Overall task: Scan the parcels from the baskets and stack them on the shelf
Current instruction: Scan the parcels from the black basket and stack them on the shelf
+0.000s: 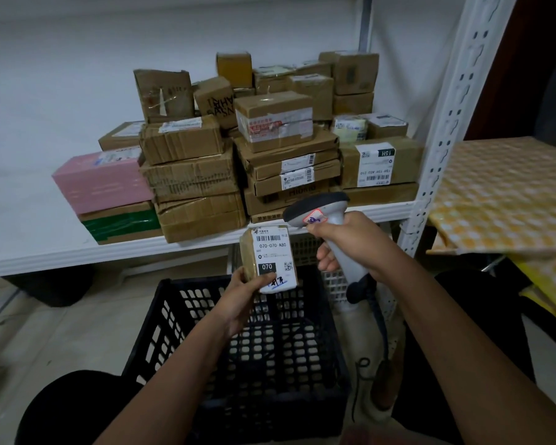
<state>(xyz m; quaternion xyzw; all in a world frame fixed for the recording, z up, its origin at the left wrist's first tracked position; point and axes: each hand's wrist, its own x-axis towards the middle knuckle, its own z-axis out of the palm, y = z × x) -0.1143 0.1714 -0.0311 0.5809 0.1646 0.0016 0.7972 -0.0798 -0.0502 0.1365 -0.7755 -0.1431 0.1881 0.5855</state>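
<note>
Black basket: nearest, on the floor between the person's knees — slotted walls, and no parcel shows inside it from this angle.

Left hand: raised above the basket's far rim, fingers curled under the lower end of the small parcel, thumb pressed on the label's bottom edge.

Small parcel: a brown packet, held with its long axis running up and away from the hand, its white label facing the camera — barcode at the top end, "070-070-A80" printed beneath it, a black "070" block lower down.

Right hand: wrapped firmly round the handle of the scanner, just right of the parcel and slightly higher; a cord trails down from the handle's butt.

Scanner-to-label relation: the scanner's head sits up and to the right of the barcode, close but apart; whether its window faces the label I cannot tell. The right hand looks to be the one to turn.

Shelf: beyond both hands, a white board carrying stacked parcels, mostly brown cartons with one pink box at the left; bare board lies further left.
</note>
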